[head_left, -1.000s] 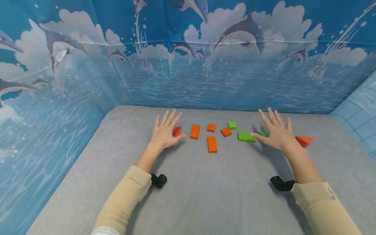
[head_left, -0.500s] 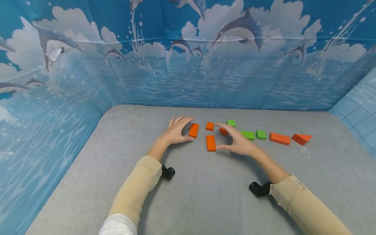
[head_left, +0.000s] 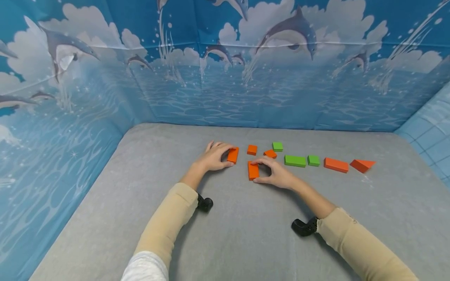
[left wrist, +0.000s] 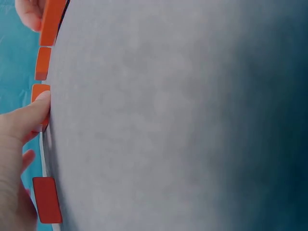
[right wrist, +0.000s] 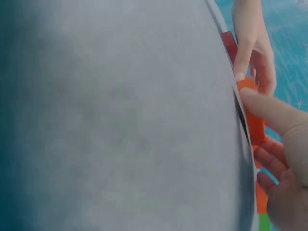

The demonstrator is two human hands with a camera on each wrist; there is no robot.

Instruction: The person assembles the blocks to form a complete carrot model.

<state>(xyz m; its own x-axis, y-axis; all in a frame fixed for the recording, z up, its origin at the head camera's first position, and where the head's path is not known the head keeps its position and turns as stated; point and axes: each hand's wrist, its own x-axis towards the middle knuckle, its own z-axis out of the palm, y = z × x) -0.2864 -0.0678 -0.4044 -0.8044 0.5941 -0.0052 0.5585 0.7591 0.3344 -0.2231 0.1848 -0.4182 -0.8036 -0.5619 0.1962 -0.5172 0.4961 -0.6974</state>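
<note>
My left hand [head_left: 212,158] pinches an orange rectangular block [head_left: 233,154], thumb at its near end and fingers at its far end. In the left wrist view the thumb covers part of this block [left wrist: 39,90]. To its right, my right hand [head_left: 277,174] grips a second orange rectangular block [head_left: 253,171] between thumb and fingers. The right wrist view shows that block [right wrist: 256,120] with the thumb against it. A red block [left wrist: 47,199] lies beside the left hand in the left wrist view; the hand hides it in the head view.
Small orange blocks [head_left: 252,149] and a small green block [head_left: 277,146] lie behind the hands on the grey cloth [head_left: 239,234]. Further right are a long green block [head_left: 295,160], another green block [head_left: 313,160], a long orange-red block [head_left: 336,164] and a triangular one [head_left: 362,165]. A dolphin-print curtain [head_left: 225,89] hangs behind.
Both hands were spread above the cloth. The left moved right to one orange block; the right swung far left to the other. Fingers have closed on both blocks, which stay in place.
</note>
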